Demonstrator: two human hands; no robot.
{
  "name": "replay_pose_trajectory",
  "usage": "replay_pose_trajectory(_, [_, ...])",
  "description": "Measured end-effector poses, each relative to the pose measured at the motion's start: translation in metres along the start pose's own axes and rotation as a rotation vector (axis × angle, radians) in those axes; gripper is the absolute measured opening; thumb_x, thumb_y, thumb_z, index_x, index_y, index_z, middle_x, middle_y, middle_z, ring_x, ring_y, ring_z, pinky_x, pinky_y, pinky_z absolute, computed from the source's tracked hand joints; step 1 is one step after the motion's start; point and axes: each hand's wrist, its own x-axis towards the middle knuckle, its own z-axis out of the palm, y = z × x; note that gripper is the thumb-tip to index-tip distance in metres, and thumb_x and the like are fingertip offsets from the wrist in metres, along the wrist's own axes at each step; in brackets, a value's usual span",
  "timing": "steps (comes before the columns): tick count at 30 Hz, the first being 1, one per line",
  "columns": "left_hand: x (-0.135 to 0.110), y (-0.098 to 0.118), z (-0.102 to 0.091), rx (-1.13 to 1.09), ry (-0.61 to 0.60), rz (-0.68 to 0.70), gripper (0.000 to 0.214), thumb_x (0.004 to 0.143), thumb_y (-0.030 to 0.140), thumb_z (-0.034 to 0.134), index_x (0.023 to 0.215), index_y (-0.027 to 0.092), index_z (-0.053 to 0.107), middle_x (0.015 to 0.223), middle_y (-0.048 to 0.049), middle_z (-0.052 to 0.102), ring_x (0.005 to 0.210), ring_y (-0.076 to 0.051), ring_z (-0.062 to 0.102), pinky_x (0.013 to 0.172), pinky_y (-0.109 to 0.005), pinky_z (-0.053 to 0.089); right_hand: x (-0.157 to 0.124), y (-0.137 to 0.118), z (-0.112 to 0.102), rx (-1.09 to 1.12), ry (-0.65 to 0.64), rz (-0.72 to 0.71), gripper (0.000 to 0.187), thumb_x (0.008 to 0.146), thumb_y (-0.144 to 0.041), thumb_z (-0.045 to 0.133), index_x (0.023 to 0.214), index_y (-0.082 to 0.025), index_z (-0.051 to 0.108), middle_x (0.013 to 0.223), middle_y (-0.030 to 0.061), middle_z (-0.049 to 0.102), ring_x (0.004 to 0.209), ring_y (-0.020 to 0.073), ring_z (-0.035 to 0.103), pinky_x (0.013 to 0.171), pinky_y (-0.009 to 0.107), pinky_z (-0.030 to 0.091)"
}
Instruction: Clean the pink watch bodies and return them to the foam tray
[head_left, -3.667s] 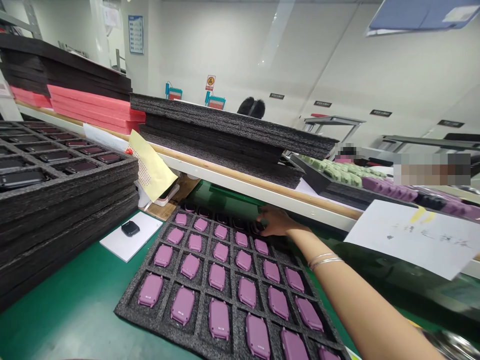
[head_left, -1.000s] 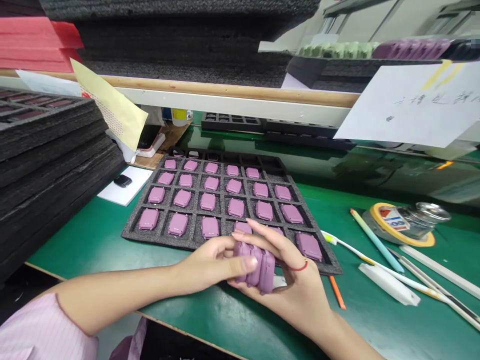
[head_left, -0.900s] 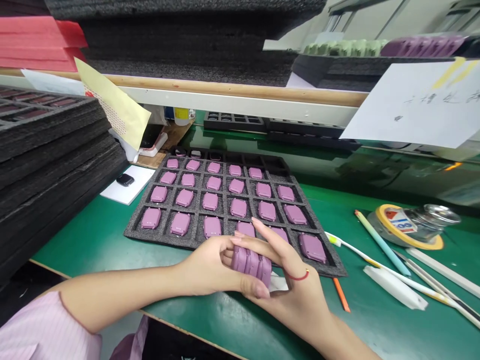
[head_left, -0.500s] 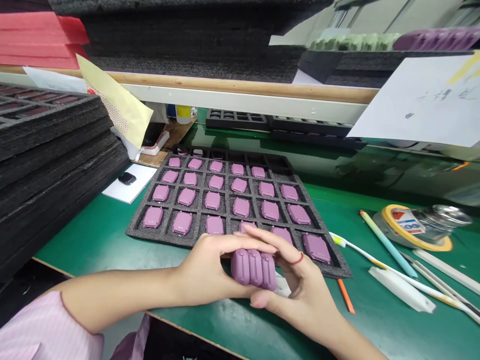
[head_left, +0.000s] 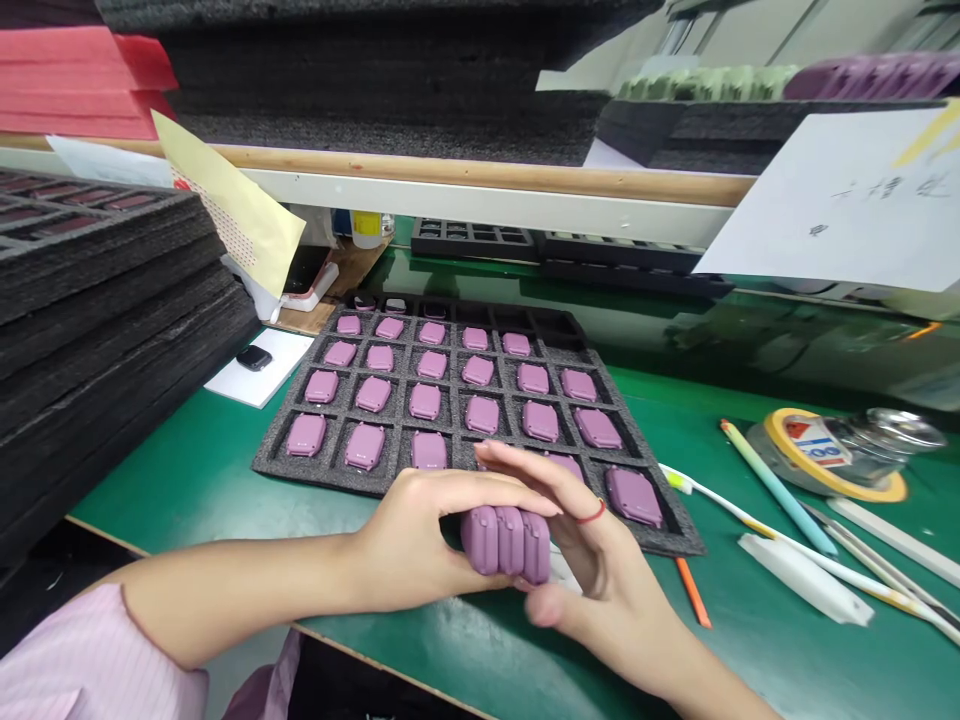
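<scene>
My left hand (head_left: pixel 427 535) grips a row of three purple watch cases (head_left: pixel 510 545), fingers along the top and thumb beneath, with their rounded sides facing me. My right hand (head_left: pixel 592 560), a red band on one finger, curves around the right end of the row. Its thumb stands apart from its fingers, slightly blurred and off the cases. A whitish piece (head_left: pixel 566 570) shows behind the right hand; I cannot tell whether it touches it. Just beyond both hands lies a black foam tray (head_left: pixel 330 468) with purple watch cases in many compartments, some hidden by my fingers.
Stacked black foam trays (head_left: pixel 112 300) rise at the left, near a dark watch-like piece (head_left: pixel 253 357) on white paper. At the right lie a blue-green pen (head_left: pixel 780 490), a white tube (head_left: pixel 806 578), a tape roll (head_left: pixel 772 435) and a glass jar. A shelf (head_left: pixel 450 190) crosses above.
My right thumb has moved right, away from the bottom of the purple cases, and the right fingers have lifted slightly. The left hand keeps its hold.
</scene>
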Motion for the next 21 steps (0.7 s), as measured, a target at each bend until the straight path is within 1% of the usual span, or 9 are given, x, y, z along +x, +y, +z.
replay_pose_trajectory(3, [0.001, -0.001, 0.002, 0.046, 0.0, 0.107, 0.032, 0.084, 0.025, 0.079, 0.115, 0.021, 0.075, 0.116, -0.0045, 0.078, 0.116, -0.022, 0.071, 0.107, -0.033, 0.051, 0.001, 0.0, 0.0, 0.147, -0.056, 0.132, 0.078, 0.083, -0.073, 0.064, 0.148, -0.032, 0.047, 0.14, 0.0093, 0.065, 0.128, 0.0269, 0.064, 0.103, 0.039, 0.057])
replay_pose_trajectory(5, [0.002, -0.004, 0.002, 0.102, -0.009, 0.184, 0.026, 0.086, 0.023, 0.077, 0.111, 0.021, 0.076, 0.113, -0.0055, 0.079, 0.112, -0.022, 0.071, 0.106, -0.034, 0.051, 0.003, 0.0, 0.004, 0.174, -0.06, 0.186, 0.087, 0.076, -0.068, 0.076, 0.148, -0.031, 0.044, 0.133, 0.0094, 0.069, 0.123, 0.0269, 0.067, 0.099, 0.037, 0.06])
replay_pose_trajectory(9, [-0.001, -0.009, 0.0, 0.165, -0.045, 0.219, 0.021, 0.089, 0.023, 0.072, 0.109, 0.025, 0.078, 0.122, -0.0092, 0.072, 0.121, -0.024, 0.064, 0.106, -0.037, 0.05, 0.003, 0.001, 0.016, 0.097, 0.031, 0.109, 0.1, 0.068, -0.054, 0.089, 0.152, -0.032, 0.04, 0.133, 0.0088, 0.07, 0.116, 0.0265, 0.071, 0.097, 0.036, 0.062])
replay_pose_trajectory(11, [-0.003, -0.01, 0.0, 0.146, -0.057, 0.155, 0.045, 0.085, 0.022, 0.076, 0.128, 0.03, 0.07, 0.141, -0.0099, 0.059, 0.138, -0.028, 0.05, 0.114, -0.042, 0.044, 0.001, 0.003, 0.018, 0.001, 0.117, 0.019, 0.1, 0.07, -0.051, 0.089, 0.154, -0.033, 0.038, 0.135, 0.0097, 0.068, 0.106, 0.0265, 0.075, 0.091, 0.037, 0.065])
replay_pose_trajectory(13, [-0.005, -0.009, 0.0, 0.045, -0.06, 0.042, 0.093, 0.07, 0.022, 0.088, 0.152, 0.035, 0.045, 0.159, -0.0103, 0.04, 0.15, -0.033, 0.034, 0.121, -0.049, 0.037, -0.002, 0.005, 0.017, -0.114, 0.186, -0.047, 0.101, 0.071, -0.045, 0.09, 0.156, -0.033, 0.036, 0.14, 0.0113, 0.064, 0.102, 0.028, 0.076, 0.091, 0.04, 0.065])
replay_pose_trajectory(15, [-0.005, -0.006, 0.002, -0.183, -0.082, -0.151, 0.137, 0.053, 0.022, 0.098, 0.161, 0.037, 0.015, 0.164, -0.0144, 0.031, 0.149, -0.035, 0.037, 0.119, -0.052, 0.038, -0.004, 0.006, 0.014, -0.217, 0.22, -0.092, 0.096, 0.072, -0.041, 0.089, 0.154, -0.033, 0.039, 0.147, 0.0121, 0.058, 0.106, 0.0305, 0.075, 0.095, 0.045, 0.063])
replay_pose_trajectory(16, [-0.004, -0.004, 0.003, -0.327, -0.099, -0.271, 0.143, 0.05, 0.022, 0.099, 0.162, 0.036, 0.01, 0.161, -0.0174, 0.036, 0.144, -0.035, 0.045, 0.115, -0.051, 0.043, -0.005, 0.006, 0.012, -0.25, 0.228, -0.111, 0.093, 0.073, -0.04, 0.088, 0.153, -0.034, 0.041, 0.151, 0.0117, 0.055, 0.109, 0.0314, 0.074, 0.097, 0.047, 0.063])
replay_pose_trajectory(18, [-0.002, 0.0, 0.004, -0.568, -0.132, -0.482, 0.125, 0.054, 0.025, 0.098, 0.157, 0.027, 0.028, 0.142, -0.0192, 0.059, 0.126, -0.032, 0.064, 0.105, -0.047, 0.053, -0.005, 0.007, 0.01, -0.269, 0.229, -0.147, 0.089, 0.075, -0.039, 0.087, 0.152, -0.035, 0.042, 0.156, 0.011, 0.049, 0.113, 0.0321, 0.072, 0.098, 0.047, 0.062])
replay_pose_trajectory(21, [0.002, 0.005, 0.006, -0.697, -0.124, -0.605, 0.067, 0.056, 0.021, 0.096, 0.116, 0.015, 0.067, 0.105, -0.0103, 0.076, 0.1, -0.024, 0.075, 0.094, -0.037, 0.059, -0.004, 0.009, 0.008, -0.249, 0.214, -0.187, 0.097, 0.077, -0.039, 0.086, 0.158, -0.034, 0.032, 0.157, 0.0124, 0.047, 0.115, 0.0314, 0.071, 0.101, 0.046, 0.061])
